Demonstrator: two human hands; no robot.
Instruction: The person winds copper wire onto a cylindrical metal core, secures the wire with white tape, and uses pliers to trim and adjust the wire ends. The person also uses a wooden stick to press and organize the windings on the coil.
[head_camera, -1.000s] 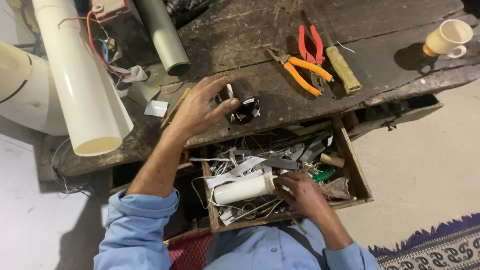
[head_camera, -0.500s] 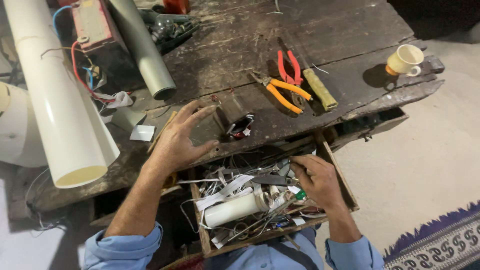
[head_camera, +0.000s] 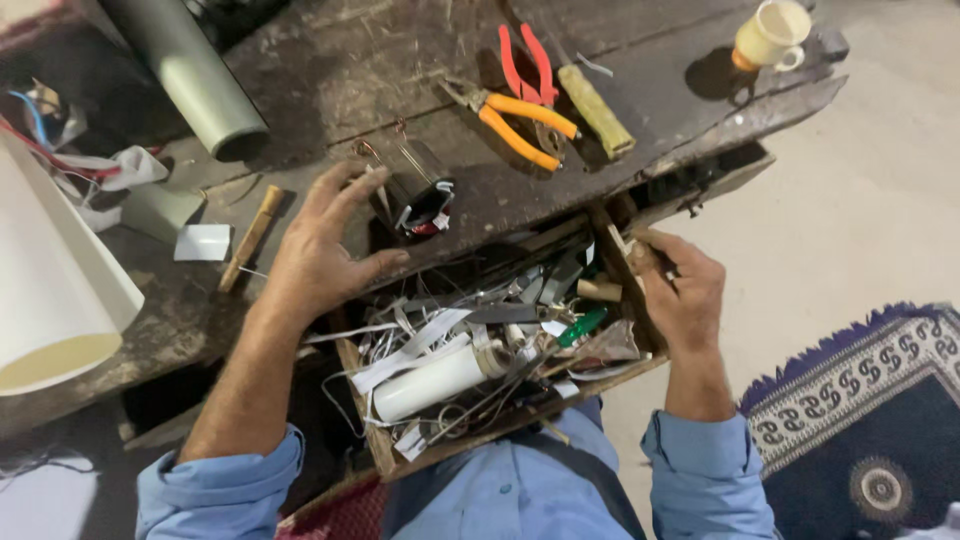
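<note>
Over the open drawer (head_camera: 620, 250), both hands are busy.
Left hand (head_camera: 320, 250), spread open, has stayed beside the black capacitor (head_camera: 420, 195) on the desk (head_camera: 330, 80); right hand (head_camera: 680, 285) has risen from the clutter to grip the drawer's edge.

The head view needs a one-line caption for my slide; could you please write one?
Left hand rests beside a small black component on the worn bench; right hand grips the open, cluttered drawer.
</note>
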